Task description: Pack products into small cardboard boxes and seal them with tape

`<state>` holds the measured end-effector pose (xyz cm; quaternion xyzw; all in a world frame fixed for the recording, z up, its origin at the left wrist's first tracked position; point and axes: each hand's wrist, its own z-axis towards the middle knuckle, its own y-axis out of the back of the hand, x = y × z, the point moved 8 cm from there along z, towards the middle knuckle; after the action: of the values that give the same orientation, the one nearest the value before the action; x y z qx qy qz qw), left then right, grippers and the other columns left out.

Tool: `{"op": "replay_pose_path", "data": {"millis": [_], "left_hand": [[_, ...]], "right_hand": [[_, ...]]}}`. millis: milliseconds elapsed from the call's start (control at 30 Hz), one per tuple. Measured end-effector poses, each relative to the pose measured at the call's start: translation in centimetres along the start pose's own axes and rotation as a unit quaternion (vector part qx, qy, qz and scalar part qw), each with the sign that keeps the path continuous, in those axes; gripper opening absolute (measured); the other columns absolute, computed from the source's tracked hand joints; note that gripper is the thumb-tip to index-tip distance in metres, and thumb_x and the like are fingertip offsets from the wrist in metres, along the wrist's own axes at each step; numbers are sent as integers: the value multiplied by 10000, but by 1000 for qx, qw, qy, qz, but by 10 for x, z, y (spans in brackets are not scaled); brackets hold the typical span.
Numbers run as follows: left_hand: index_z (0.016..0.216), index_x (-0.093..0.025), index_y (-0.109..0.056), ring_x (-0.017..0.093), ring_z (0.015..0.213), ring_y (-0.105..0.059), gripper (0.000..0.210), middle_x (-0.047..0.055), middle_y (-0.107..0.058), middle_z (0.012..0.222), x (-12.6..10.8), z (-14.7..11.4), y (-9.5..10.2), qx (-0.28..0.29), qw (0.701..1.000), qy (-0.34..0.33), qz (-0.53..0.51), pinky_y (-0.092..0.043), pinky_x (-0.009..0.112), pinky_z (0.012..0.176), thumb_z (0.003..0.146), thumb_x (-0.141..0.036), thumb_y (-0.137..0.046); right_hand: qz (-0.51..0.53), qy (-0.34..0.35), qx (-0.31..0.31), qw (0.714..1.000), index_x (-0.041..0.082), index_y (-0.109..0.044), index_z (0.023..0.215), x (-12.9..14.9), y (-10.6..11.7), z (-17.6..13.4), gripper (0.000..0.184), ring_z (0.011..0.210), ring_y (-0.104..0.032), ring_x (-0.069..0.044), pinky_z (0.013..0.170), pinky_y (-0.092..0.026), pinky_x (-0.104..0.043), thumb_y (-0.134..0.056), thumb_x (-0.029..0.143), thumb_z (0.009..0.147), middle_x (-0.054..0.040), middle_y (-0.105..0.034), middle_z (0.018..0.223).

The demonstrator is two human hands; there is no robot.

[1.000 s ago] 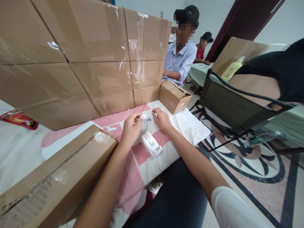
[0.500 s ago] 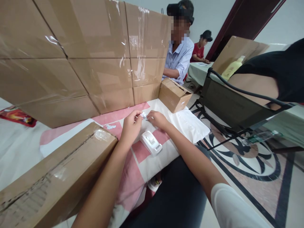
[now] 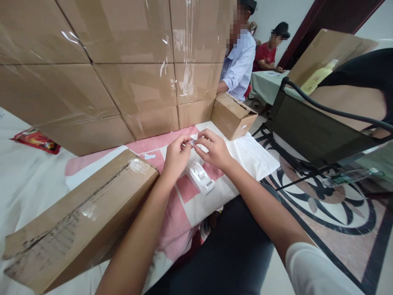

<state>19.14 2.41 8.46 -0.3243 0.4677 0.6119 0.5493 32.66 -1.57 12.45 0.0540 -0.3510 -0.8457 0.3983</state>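
My left hand pinches a small whitish piece between thumb and fingers above the pink and white cloth. Meeting it from the other side, my right hand has its thumb and index fingertip closed on the same piece. Fingers cover most of the piece, so its exact kind cannot be made out. Just below the hands, a white tape dispenser lies on the cloth. A small whitish cutout with bluish marks rests to the left of my left hand.
Stacked cardboard boxes form a wall ahead. A long carton lies at left, a small carton at the far right corner. A red packet is far left. Two people sit beyond; another occupies the folding chair at right.
The view has shifted slightly. My right hand has turned and moved in, bringing its fingers up against the small piece and my left fingertips. The piece is more covered now.
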Motion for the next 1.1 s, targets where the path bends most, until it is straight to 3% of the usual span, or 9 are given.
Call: {"op": "replay_pose_path", "data": {"millis": [233, 333, 433, 500, 633, 733, 800, 967, 1100], "left_hand": [[1044, -250, -571, 159, 703, -580, 188, -25, -698, 866, -3, -6, 3, -38, 995, 21, 92, -419, 292, 706, 866, -192, -572], [1030, -254, -549, 164, 700, -563, 200, -29, -682, 853, -4, -6, 14, -74, 986, 26, 145, -390, 301, 699, 856, -155, -560], [1023, -253, -532, 160, 683, -541, 202, -35, -679, 842, 2, -3, 21, -87, 988, 44, 115, -390, 299, 692, 847, -165, -573], [1012, -251, -529, 154, 671, -535, 201, -38, -677, 835, 6, -2, 22, -89, 991, 52, 88, -396, 295, 691, 836, -164, -575], [1015, -249, -532, 148, 659, -531, 210, -41, -678, 832, 9, -1, 20, -88, 992, 45, 78, -405, 289, 699, 829, -162, -573], [1016, -249, -533, 149, 667, -538, 205, -40, -676, 837, 10, -2, 20, -88, 992, 49, 73, -407, 285, 697, 830, -172, -572], [1010, -249, -532, 151, 672, -540, 201, -38, -674, 835, 10, -2, 19, -84, 993, 54, 68, -406, 284, 694, 829, -170, -565], [1017, -246, -538, 150, 680, -548, 199, -36, -675, 845, 12, -3, 18, -75, 993, 55, 69, -409, 283, 705, 832, -178, -567], [1067, -243, -539, 145, 691, -563, 209, -39, -673, 842, 10, -2, 9, -31, 998, 36, 52, -416, 280, 715, 864, -193, -551]], "right_hand": [[48, -58, 23, 997, 220, -561, 921, -25, -5, -5, 121, 779, -576, -162, 720, -479, -299, -511, 268, 1021, -54, -616, 962], [45, -82, -24, 995, 223, -525, 902, -54, 10, -10, 102, 771, -574, -160, 724, -476, -297, -499, 227, 1001, -56, -618, 965], [21, -147, -58, 987, 220, -522, 900, -86, 18, -17, 94, 752, -576, -163, 731, -475, -307, -505, 235, 991, -73, -646, 1008], [-10, -196, -24, 980, 206, -560, 950, -98, 5, -20, 92, 780, -586, -173, 782, -479, -327, -494, 243, 1002, -96, -655, 1080], [-38, -241, 117, 963, 181, -656, 1004, -95, -55, -23, 187, 992, -593, -221, 867, -461, -345, -470, 172, 1002, -136, -629, 1228], [1, -244, 169, 955, 166, -697, 803, -92, -91, -24, 157, 935, -595, -217, 824, -462, -325, -598, 113, 913, -106, -660, 1008], [33, -250, 177, 951, 162, -703, 718, -97, -98, -25, 159, 873, -598, -201, 816, -467, -314, -666, 100, 861, -74, -644, 883], [88, -287, 93, 949, 155, -759, 901, -116, -57, -27, 118, 821, -592, -166, 860, -477, -332, -648, 194, 898, -74, -678, 976], [159, -291, 62, 942, 161, -755, 1069, -101, -29, -24, 333, 766, -586, -148, 742, -487, -304, -591, 427, 954, -80, -727, 1020]]}}
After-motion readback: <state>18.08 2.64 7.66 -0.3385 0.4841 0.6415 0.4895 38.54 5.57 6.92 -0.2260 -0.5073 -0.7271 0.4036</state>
